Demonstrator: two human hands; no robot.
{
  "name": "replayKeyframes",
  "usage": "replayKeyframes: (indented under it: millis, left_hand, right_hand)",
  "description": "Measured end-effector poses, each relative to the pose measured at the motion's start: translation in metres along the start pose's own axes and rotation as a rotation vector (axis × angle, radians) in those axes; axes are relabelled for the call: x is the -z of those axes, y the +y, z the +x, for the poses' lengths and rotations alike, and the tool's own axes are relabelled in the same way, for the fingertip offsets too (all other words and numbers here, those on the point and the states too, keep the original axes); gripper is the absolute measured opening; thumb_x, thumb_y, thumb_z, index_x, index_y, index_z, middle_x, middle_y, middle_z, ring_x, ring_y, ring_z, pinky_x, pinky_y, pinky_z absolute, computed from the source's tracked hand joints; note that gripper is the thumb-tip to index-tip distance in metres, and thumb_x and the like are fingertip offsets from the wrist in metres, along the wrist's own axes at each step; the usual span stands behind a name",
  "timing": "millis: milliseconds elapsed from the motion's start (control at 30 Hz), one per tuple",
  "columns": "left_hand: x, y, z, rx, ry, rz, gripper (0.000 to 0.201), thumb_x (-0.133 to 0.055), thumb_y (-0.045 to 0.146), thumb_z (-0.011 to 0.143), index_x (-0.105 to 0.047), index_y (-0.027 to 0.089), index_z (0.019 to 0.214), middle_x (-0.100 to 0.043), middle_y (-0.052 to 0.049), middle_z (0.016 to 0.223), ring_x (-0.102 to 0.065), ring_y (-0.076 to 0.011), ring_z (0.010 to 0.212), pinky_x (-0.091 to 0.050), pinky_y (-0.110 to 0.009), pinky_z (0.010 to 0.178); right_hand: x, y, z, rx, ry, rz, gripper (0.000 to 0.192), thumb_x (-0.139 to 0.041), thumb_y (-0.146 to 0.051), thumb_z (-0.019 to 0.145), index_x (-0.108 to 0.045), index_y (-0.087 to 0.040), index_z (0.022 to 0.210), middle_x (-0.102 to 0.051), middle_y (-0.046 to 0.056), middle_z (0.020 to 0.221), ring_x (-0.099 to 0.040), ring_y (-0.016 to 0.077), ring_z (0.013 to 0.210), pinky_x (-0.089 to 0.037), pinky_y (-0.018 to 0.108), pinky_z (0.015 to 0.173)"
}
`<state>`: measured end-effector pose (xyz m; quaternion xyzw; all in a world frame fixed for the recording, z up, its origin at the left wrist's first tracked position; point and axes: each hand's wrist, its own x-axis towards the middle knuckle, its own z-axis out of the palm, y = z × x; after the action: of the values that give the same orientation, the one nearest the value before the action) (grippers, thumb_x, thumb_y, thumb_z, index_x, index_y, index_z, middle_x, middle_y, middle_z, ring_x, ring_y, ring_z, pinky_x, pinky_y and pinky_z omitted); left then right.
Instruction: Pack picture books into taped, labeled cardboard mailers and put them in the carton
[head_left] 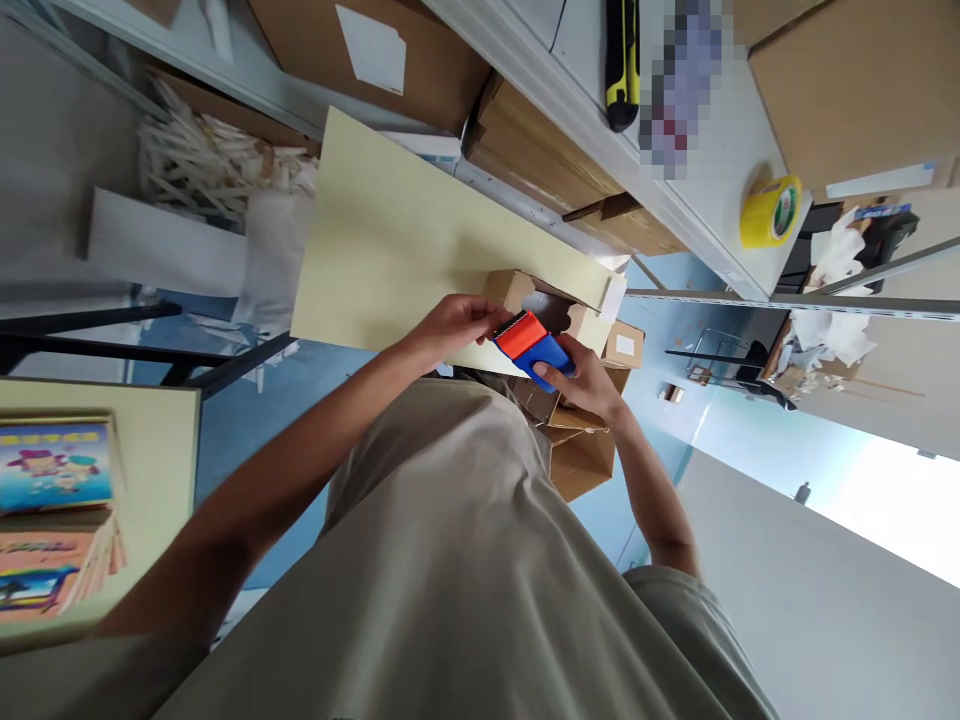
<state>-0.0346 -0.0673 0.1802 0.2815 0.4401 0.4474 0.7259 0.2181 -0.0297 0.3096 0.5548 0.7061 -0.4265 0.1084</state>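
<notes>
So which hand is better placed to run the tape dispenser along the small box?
Probably the right hand: it already grips the red and blue tape dispenser over the small cardboard box, while the left hand rests on the box, steadying it.

Both hands at pale yellow counter (390, 250). Right hand (585, 385) grips red-and-blue plastic tape dispenser (531, 345); left hand (454, 325) touches its red end beside small open cardboard box (517, 290). Yellow tape roll (770, 212) on grey shelf (705, 170).
</notes>
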Motion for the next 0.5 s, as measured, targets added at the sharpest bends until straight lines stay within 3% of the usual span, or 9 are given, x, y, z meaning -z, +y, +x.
replayKeyframes:
  millis: [100,233,333,500]
  left_hand:
    - [-0.003,-0.020,0.003,0.024,0.064,-0.061,0.058,-0.096,0.075,0.082,-0.079,0.020,0.080,-0.070,-0.002,0.073,-0.056,-0.0141,0.064,-0.045,-0.031,0.064]
    - [-0.011,-0.041,0.006,-0.006,0.213,-0.127,0.054,-0.100,0.069,0.080,-0.076,0.021,0.081,-0.077,-0.005,0.082,-0.065,-0.0170,0.073,-0.053,-0.031,0.070]
    - [-0.012,-0.053,0.011,-0.044,0.273,-0.151,0.047,-0.099,0.061,0.084,-0.075,0.021,0.081,-0.078,-0.005,0.082,-0.069,-0.0182,0.078,-0.057,-0.032,0.075]
    - [0.003,-0.077,0.037,-0.096,0.460,-0.227,0.038,-0.098,0.052,0.090,-0.076,0.021,0.085,-0.075,-0.003,0.080,-0.063,-0.0141,0.069,-0.054,-0.030,0.069]
  right_hand:
    - [0.004,-0.008,0.009,-0.053,-0.066,-0.043,0.078,-0.066,-0.102,0.093,-0.065,-0.025,0.105,-0.074,0.005,0.092,-0.066,0.0231,0.081,-0.049,0.035,0.070]
    - [0.017,-0.026,0.018,-0.120,-0.150,-0.182,0.067,-0.072,-0.089,0.101,-0.071,-0.022,0.110,-0.083,0.010,0.103,-0.077,0.0270,0.091,-0.053,0.035,0.076]
    - [0.040,-0.041,0.017,-0.182,-0.193,-0.272,0.062,-0.075,-0.083,0.102,-0.074,-0.022,0.110,-0.086,0.011,0.104,-0.080,0.0282,0.093,-0.055,0.035,0.077]
    - [0.091,-0.062,0.006,-0.337,-0.258,-0.353,0.070,-0.072,-0.092,0.099,-0.072,-0.023,0.096,-0.082,0.009,0.086,-0.077,0.0250,0.075,-0.052,0.035,0.066]
